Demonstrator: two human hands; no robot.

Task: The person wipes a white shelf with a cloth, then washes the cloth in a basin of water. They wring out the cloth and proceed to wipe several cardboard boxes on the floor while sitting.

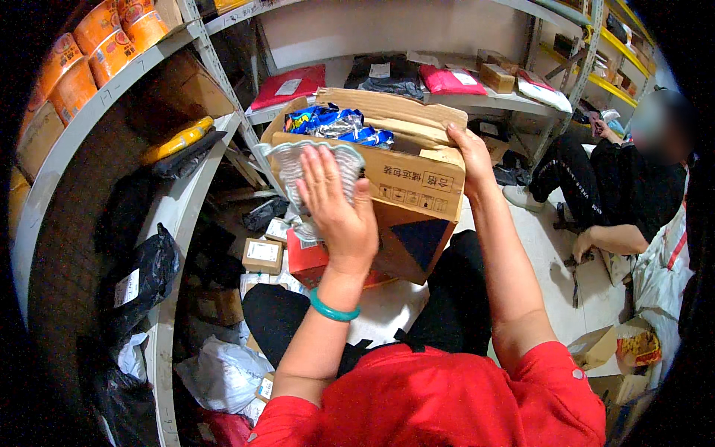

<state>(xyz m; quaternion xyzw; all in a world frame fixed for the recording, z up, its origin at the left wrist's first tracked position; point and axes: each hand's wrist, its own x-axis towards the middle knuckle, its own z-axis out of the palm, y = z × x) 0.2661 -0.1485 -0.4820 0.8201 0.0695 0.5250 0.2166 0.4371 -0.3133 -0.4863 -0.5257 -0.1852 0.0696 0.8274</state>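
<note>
A cardboard box printed with handling symbols is tilted in front of me, its top flaps raised. Crumpled blue and silver foil packets show in its opening. My left hand, with a green bangle at the wrist, lies flat on a pale striped cloth. That cloth is pressed against the left part of the box's side. With my right hand I grip the upper right corner of the box, thumb over the rim. Dark tape or print covers part of its lower face.
Metal shelving curves along the left, bearing black parcels and orange tubs. A back shelf carries pink and black parcels. Small boxes and a white bag lie low on the left. Another person sits at the right.
</note>
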